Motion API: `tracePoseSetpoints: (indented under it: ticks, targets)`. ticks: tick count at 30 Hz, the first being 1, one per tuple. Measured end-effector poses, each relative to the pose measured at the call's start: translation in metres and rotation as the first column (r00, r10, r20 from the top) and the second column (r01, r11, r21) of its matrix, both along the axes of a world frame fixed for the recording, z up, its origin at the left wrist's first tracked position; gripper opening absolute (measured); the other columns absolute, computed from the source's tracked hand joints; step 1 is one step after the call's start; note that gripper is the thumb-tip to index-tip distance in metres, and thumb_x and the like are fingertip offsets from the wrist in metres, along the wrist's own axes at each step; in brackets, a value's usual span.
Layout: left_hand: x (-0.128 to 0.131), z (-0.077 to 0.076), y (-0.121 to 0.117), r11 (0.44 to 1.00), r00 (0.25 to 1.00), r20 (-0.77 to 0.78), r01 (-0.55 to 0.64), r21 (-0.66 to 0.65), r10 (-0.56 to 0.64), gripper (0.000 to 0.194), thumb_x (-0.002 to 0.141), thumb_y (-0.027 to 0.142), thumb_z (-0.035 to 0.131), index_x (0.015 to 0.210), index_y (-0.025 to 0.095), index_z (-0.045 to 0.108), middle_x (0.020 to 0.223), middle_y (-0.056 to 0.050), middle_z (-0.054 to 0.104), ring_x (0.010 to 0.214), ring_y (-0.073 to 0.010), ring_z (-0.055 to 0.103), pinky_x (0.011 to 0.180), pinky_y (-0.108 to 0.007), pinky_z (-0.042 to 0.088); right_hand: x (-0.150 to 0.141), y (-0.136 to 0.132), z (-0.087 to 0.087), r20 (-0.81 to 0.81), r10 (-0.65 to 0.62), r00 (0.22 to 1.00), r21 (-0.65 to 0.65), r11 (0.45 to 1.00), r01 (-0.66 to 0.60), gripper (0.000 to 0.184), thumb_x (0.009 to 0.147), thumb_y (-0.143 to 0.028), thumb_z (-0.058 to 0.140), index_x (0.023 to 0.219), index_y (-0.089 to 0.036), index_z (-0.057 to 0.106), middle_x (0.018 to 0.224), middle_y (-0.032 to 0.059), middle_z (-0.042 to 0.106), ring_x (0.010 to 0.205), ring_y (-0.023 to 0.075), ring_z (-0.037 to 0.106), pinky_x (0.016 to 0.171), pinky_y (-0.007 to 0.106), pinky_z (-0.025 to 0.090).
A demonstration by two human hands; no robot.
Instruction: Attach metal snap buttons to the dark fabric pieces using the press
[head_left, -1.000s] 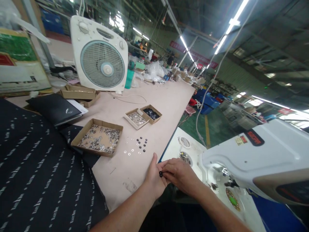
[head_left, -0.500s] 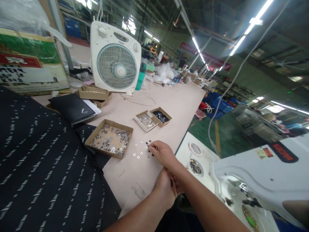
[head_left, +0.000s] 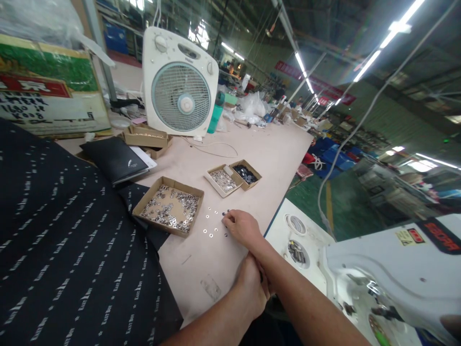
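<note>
My right hand (head_left: pixel 244 228) is over the table, fingertips pinched together and touching down among a few small dark round snap pieces (head_left: pixel 225 235). Whatever sits between those fingertips is too small to make out. Beneath the right forearm, my left hand (head_left: pixel 254 283) is curled closed near the table's edge, a dark bit showing by its fingers; what it holds is mostly hidden. Several silver ring-shaped pieces (head_left: pixel 211 235) lie loose left of the right hand. A cardboard tray (head_left: pixel 197 217) of metal snap parts stands farther left.
Two small boxes, one of silver parts (head_left: pixel 222 181) and one of dark parts (head_left: pixel 246 174), sit behind my right hand. Dark printed cloth (head_left: pixel 86 259) covers the left side. A white fan (head_left: pixel 182 86) stands behind, near a black folder (head_left: pixel 117 161). A white machine (head_left: pixel 389 259) is on the right.
The view has shifted slightly, so things appear farther right. Fewer dark pieces show beside my right fingertips, which have come closer together. My left hand stays curled under the right forearm.
</note>
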State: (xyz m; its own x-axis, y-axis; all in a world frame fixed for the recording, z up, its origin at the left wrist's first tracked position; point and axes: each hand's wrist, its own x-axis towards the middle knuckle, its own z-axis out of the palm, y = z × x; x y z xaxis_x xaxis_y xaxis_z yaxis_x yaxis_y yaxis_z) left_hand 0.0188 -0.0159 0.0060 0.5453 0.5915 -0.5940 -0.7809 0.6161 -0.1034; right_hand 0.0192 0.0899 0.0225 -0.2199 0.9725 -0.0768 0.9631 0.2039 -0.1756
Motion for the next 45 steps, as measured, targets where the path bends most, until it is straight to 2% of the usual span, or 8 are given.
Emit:
tracePoseSetpoints:
  ticks: [4, 8, 13, 16, 20, 27, 36, 45]
  targets:
    - [0.001, -0.001, 0.0, 1.0, 1.0, -0.022, 0.01, 0.008, -0.01, 0.023, 0.089, 0.037, 0.056, 0.091, 0.016, 0.064, 0.076, -0.002, 0.067, 0.056, -0.0121, 0.059, 0.05, -0.022, 0.046, -0.001, -0.001, 0.001, -0.007, -0.074, 0.997, 0.02, 0.997, 0.074, 0.011, 0.086, -0.034, 0.065, 0.09, -0.025, 0.071, 0.092, -0.001, 0.075, 0.079, 0.0161, 0.063, 0.064, 0.026, 0.034]
    - [0.0, 0.001, -0.001, 0.999, 1.0, -0.021, 0.023, 0.031, -0.023, 0.022, 0.091, 0.036, 0.055, 0.089, 0.017, 0.063, 0.073, -0.001, 0.065, 0.054, -0.0117, 0.057, 0.047, -0.021, 0.044, -0.001, -0.003, 0.004, -0.005, 0.002, 1.0, 0.043, 0.999, -0.002, 0.017, 0.089, -0.033, 0.061, 0.081, -0.024, 0.072, 0.088, 0.0005, 0.075, 0.08, 0.0179, 0.063, 0.064, 0.027, 0.035]
    - [-0.004, 0.002, -0.001, 0.987, 0.997, 0.024, 0.072, 0.146, -0.076, 0.051, 0.096, 0.058, 0.044, 0.084, 0.012, 0.064, 0.071, -0.006, 0.066, 0.055, -0.0157, 0.061, 0.05, -0.026, 0.049, 0.012, -0.013, 0.026, -0.168, -0.02, 0.986, 0.086, 0.996, 0.035, 0.025, 0.091, -0.031, 0.055, 0.078, -0.023, 0.074, 0.077, 0.0005, 0.073, 0.073, 0.0167, 0.063, 0.065, 0.027, 0.04]
    - [-0.008, 0.0, 0.0, 0.965, 0.991, 0.074, 0.093, 0.244, -0.115, 0.071, 0.095, 0.068, 0.031, 0.089, 0.007, 0.066, 0.074, -0.011, 0.067, 0.06, -0.0198, 0.065, 0.058, -0.032, 0.054, 0.033, -0.034, 0.05, -0.338, -0.042, 0.94, 0.114, 0.99, 0.085, 0.021, 0.089, -0.032, 0.057, 0.083, -0.022, 0.075, 0.08, 0.0009, 0.074, 0.074, 0.0169, 0.064, 0.068, 0.027, 0.045]
    - [-0.011, -0.003, -0.001, 0.957, 0.99, 0.098, 0.075, 0.28, -0.106, 0.07, 0.095, 0.069, 0.034, 0.099, 0.007, 0.066, 0.081, -0.011, 0.069, 0.065, -0.0195, 0.066, 0.064, -0.033, 0.056, 0.07, -0.081, 0.068, -0.398, -0.076, 0.914, 0.063, 0.992, 0.11, 0.017, 0.085, -0.031, 0.061, 0.086, -0.022, 0.075, 0.077, 0.0013, 0.071, 0.069, 0.017, 0.063, 0.067, 0.028, 0.046]
    - [-0.015, -0.005, -0.007, 0.953, 0.988, 0.074, 0.111, 0.282, -0.137, 0.078, 0.091, 0.072, 0.041, 0.123, 0.003, 0.06, 0.102, -0.018, 0.071, 0.089, -0.0222, 0.069, 0.075, -0.027, 0.055, 0.095, -0.139, 0.049, -0.244, 0.021, 0.969, -0.062, 0.997, -0.038, 0.019, 0.084, -0.02, 0.061, 0.092, -0.026, 0.076, 0.087, 0.0013, 0.072, 0.079, 0.0177, 0.062, 0.072, 0.028, 0.044]
    - [-0.017, -0.004, -0.003, 0.951, 0.989, 0.092, 0.087, 0.298, -0.119, 0.083, 0.09, 0.074, 0.04, 0.129, 0.002, 0.055, 0.118, -0.023, 0.068, 0.104, -0.0291, 0.069, 0.087, -0.035, 0.054, 0.091, -0.134, 0.041, -0.07, 0.075, 0.995, -0.069, 0.994, -0.08, 0.017, 0.086, -0.019, 0.059, 0.082, -0.024, 0.074, 0.08, 0.0009, 0.073, 0.073, 0.017, 0.062, 0.067, 0.027, 0.039]
    - [-0.003, -0.007, -0.008, 0.966, 0.998, 0.052, -0.035, 0.255, 0.022, 0.04, 0.095, 0.053, 0.049, 0.105, 0.018, 0.065, 0.094, -0.005, 0.072, 0.075, -0.0171, 0.067, 0.059, -0.026, 0.049, 0.054, -0.089, 0.045, -0.323, -0.044, 0.946, 0.006, 0.999, 0.049, 0.013, 0.083, -0.022, 0.06, 0.082, -0.023, 0.073, 0.081, -0.0003, 0.072, 0.075, 0.017, 0.064, 0.071, 0.027, 0.046]
